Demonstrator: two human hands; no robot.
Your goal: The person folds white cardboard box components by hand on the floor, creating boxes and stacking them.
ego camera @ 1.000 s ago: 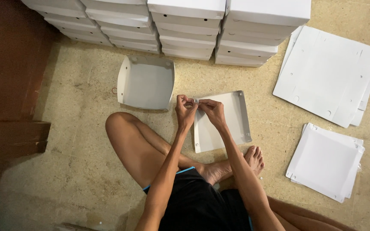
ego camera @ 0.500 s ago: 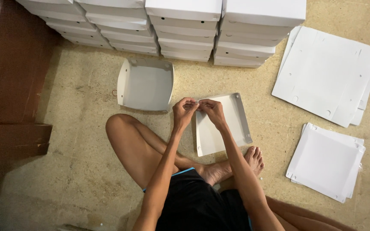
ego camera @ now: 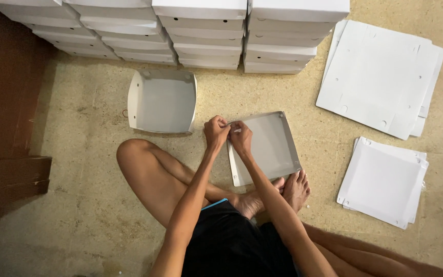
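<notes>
I sit cross-legged on a speckled floor. A shallow white cardboard tray [ego camera: 273,146] lies in front of my feet. Both hands meet at its far left corner. My left hand [ego camera: 215,131] pinches the corner flap from the left. My right hand [ego camera: 241,138] grips the same corner from the right, fingers closed on the cardboard. The corner itself is hidden under my fingers. A second folded white tray [ego camera: 161,101] stands apart to the left, beyond my left knee.
Stacks of finished white boxes [ego camera: 201,36] line the far side. A large pile of flat white cardboard blanks [ego camera: 380,77] lies at the right, with a smaller pile of flat sheets [ego camera: 383,182] nearer me. Dark wooden furniture [ego camera: 6,102] borders the left.
My hands have slid slightly along the tray's far edge toward its left corner and drawn closer together. The tray has barely shifted.
</notes>
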